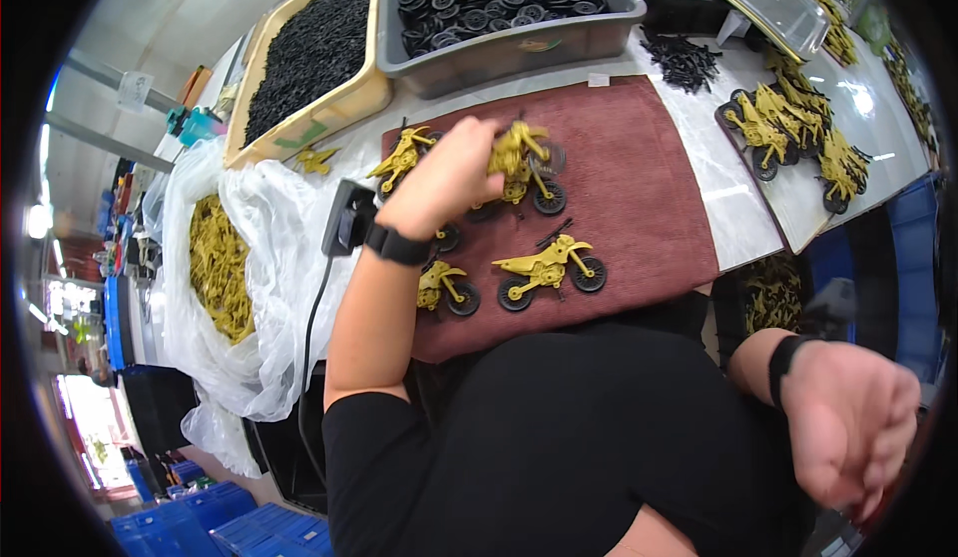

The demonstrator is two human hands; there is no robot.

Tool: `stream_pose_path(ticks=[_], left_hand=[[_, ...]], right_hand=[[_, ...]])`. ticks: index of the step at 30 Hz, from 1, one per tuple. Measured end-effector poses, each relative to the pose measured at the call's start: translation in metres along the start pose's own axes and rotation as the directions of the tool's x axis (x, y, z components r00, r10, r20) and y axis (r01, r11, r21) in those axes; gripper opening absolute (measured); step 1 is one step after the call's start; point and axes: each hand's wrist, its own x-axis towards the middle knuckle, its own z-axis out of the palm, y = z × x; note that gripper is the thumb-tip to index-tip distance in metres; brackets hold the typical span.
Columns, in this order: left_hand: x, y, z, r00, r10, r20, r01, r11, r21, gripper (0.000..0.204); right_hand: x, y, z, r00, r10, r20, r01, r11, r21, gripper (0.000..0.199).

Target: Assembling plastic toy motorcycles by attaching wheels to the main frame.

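The left hand [449, 180] is at a blurred yellow motorbike [520, 148] over the maroon cloth [639, 188], gripping or not, can't tell! Placing or lifting, by the look; next move calls for clearing neighbouring toy bikes [545, 272]. Far right, the right hand [848, 419] hangs loosely curled, seemingly empty.

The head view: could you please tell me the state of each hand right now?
Left hand: at a yellow toy motorbike; whether it grips it cannot be told.
Right hand: loosely curled; whether it holds anything cannot be told.
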Motion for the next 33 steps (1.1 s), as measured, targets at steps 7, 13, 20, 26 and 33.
stream_pose_path(ticks=[7, 13, 20, 26, 33], left_hand=[[-0.015, 0.004, 0.026, 0.996, 0.032, 0.078, -0.041, 0.993, 0.112, 0.057], [-0.018, 0.006, 0.025, 0.999, 0.015, 0.045, -0.021, 0.990, 0.137, 0.054], [-0.029, 0.016, 0.009, 0.981, -0.050, -0.189, 0.073, 0.991, 0.115, 0.050], [-0.075, 0.065, 0.023, 0.992, -0.072, -0.106, 0.066, 0.996, -0.066, 0.061], [-0.089, 0.088, 0.047, 0.986, -0.169, -0.019, 0.168, 0.985, -0.039, 0.059]], right_hand=[[-0.057, 0.001, 0.021, 0.705, 0.509, 0.494, -0.639, 0.759, 0.129, 0.018], [-0.094, 0.005, 0.028, 0.243, 0.760, 0.603, -0.851, 0.465, -0.243, 0.022], [-0.123, 0.007, 0.032, -0.312, 0.646, 0.697, -0.661, 0.379, -0.647, 0.023], [-0.154, -0.003, 0.034, -0.444, 0.540, 0.714, -0.673, 0.325, -0.664, 0.030], [-0.150, -0.002, 0.050, -0.641, 0.439, 0.630, -0.714, -0.037, -0.700, 0.071]])
